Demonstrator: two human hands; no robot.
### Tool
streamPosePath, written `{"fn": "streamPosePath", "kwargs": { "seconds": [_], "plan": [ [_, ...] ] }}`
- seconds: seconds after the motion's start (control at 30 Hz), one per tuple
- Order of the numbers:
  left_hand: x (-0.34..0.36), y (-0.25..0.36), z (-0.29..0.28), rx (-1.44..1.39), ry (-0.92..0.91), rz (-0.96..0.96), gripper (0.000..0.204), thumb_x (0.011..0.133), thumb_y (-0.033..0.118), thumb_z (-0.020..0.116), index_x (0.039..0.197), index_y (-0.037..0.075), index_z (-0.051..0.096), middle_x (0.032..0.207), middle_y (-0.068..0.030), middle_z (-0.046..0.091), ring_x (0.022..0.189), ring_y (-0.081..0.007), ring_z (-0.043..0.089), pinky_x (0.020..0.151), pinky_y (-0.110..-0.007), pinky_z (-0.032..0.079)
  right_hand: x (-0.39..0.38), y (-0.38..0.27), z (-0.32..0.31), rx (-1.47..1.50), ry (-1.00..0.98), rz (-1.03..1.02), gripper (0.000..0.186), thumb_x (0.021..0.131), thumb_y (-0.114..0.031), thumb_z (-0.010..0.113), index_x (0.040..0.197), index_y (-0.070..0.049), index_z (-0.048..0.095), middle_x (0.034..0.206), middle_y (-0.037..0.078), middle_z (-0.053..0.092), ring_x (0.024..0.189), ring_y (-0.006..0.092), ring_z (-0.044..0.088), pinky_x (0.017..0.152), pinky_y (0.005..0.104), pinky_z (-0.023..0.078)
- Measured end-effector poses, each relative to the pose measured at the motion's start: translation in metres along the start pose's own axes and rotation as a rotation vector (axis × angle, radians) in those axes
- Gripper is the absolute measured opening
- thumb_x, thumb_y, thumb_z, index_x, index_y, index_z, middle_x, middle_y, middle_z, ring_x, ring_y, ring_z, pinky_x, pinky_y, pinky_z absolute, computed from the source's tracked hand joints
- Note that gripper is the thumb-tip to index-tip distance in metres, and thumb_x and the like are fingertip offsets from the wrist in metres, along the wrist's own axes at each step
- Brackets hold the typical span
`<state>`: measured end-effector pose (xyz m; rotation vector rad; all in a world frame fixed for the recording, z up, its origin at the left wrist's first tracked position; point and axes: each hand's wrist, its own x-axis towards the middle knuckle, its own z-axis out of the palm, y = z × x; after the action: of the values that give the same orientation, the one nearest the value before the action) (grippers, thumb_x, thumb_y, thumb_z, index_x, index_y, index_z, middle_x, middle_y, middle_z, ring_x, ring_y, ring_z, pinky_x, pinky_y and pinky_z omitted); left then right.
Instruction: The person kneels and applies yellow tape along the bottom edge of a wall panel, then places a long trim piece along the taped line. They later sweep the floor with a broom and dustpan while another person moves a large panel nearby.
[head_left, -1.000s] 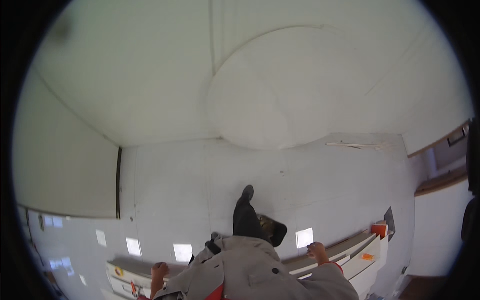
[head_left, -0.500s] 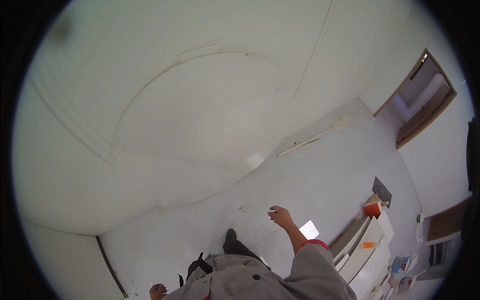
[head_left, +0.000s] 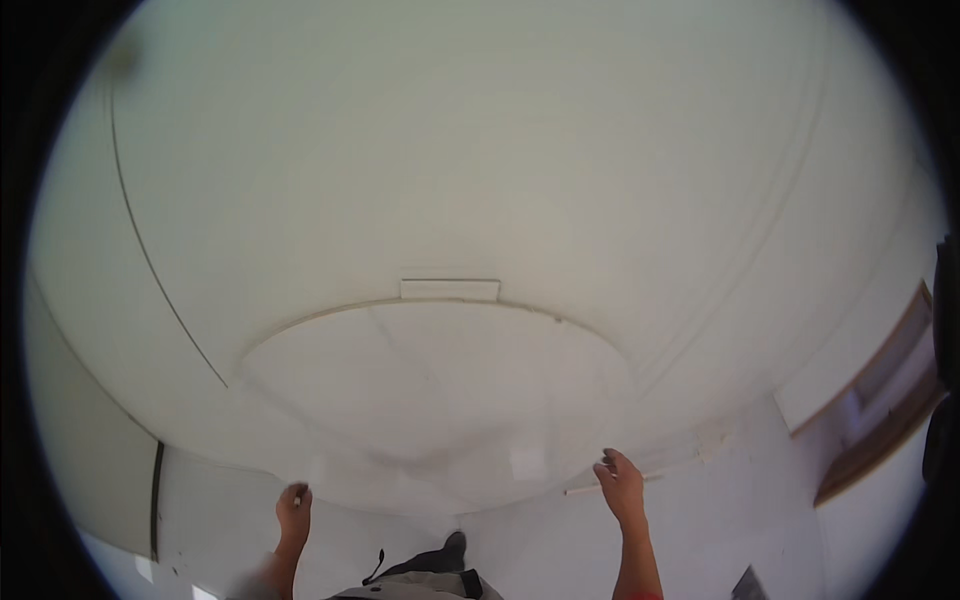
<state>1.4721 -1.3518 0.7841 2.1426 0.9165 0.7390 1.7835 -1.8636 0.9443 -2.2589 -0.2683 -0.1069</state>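
A broad white wall-like surface (head_left: 500, 180) fills most of the view. Its lower part is a glossy, rounded white section (head_left: 430, 380) with a curved upper edge. My left hand (head_left: 293, 512) is raised near the lower left of this section, fingers curled together, with a small pale spot showing between them that I cannot make out. To the lower right, my right hand (head_left: 622, 485) is held up with bent fingertips apart and nothing visible in them. Neither hand clearly touches the surface.
A narrow white rectangular strip (head_left: 450, 290) sits on the curved edge. Thin pale strips (head_left: 610, 486) lie on the floor beyond my right hand. A wood-framed opening (head_left: 870, 400) is at the far right, and a dark-edged panel (head_left: 157, 500) stands at left.
My view has swung rightward off the stacked boards to face the rounded section more squarely. Both hands have come up and forward, the left one from low by my body.
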Motion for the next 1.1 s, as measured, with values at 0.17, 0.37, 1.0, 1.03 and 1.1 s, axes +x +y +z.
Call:
{"fn": "streamPosePath", "kwargs": {
  "seconds": [0.17,0.37,1.0,1.03,1.1],
  "plan": [
    [0.088,0.241,0.048,-0.002,0.231,0.54,0.026,0.082,0.001,0.07,0.108,0.004,0.066,0.105,-0.0113,0.067,0.098,-0.031,0.061,0.082,-0.04,0.051,0.064,0.003,-0.056,0.0,0.081,-0.016,0.04,0.092,-0.009,0.064,0.13,0.002,0.057,0.122,0.017,0.064,0.104,0.0252,0.064,0.083,0.0355,0.054],
    [0.151,0.347,0.063,0.142,0.594,0.789,0.042,0.076,0.007,0.078,0.115,0.01,0.066,0.113,-0.0086,0.066,0.109,-0.0311,0.059,0.094,-0.044,0.044,0.159,0.01,-0.047,-0.008,0.118,-0.432,0.047,0.091,-0.009,0.066,0.134,0.002,0.053,0.131,0.019,0.059,0.111,0.0319,0.061,0.087,0.0403,0.052],
    [0.128,0.401,0.098,0.383,0.458,0.444,0.036,0.089,0.034,0.069,0.112,0.008,0.061,0.113,-0.0058,0.059,0.112,-0.0238,0.051,0.097,-0.04,0.039,0.196,-0.008,-0.071,-0.003,-0.235,-0.531,0.045,0.098,-0.027,0.062,0.126,0.009,0.059,0.124,0.029,0.061,0.116,0.0405,0.057,0.1,0.0433,0.044],
    [0.126,0.403,0.098,0.367,0.454,0.44,0.036,0.089,0.035,0.068,0.111,0.008,0.061,0.111,-0.0057,0.058,0.111,-0.0236,0.051,0.096,-0.04,0.04,0.195,-0.009,-0.07,0.026,-0.236,-0.537,0.047,0.098,-0.028,0.062,0.127,0.009,0.059,0.125,0.03,0.06,0.116,0.0411,0.056,0.101,0.0432,0.043],
    [0.131,0.406,0.098,0.335,0.448,0.439,0.036,0.09,0.038,0.067,0.109,0.008,0.063,0.109,-0.0055,0.058,0.108,-0.0233,0.052,0.094,-0.038,0.04,0.198,-0.003,-0.071,-0.094,-0.219,-0.562,0.05,0.097,-0.03,0.063,0.129,0.009,0.058,0.126,0.031,0.059,0.117,0.0416,0.056,0.102,0.0431,0.042]
  ]
}}
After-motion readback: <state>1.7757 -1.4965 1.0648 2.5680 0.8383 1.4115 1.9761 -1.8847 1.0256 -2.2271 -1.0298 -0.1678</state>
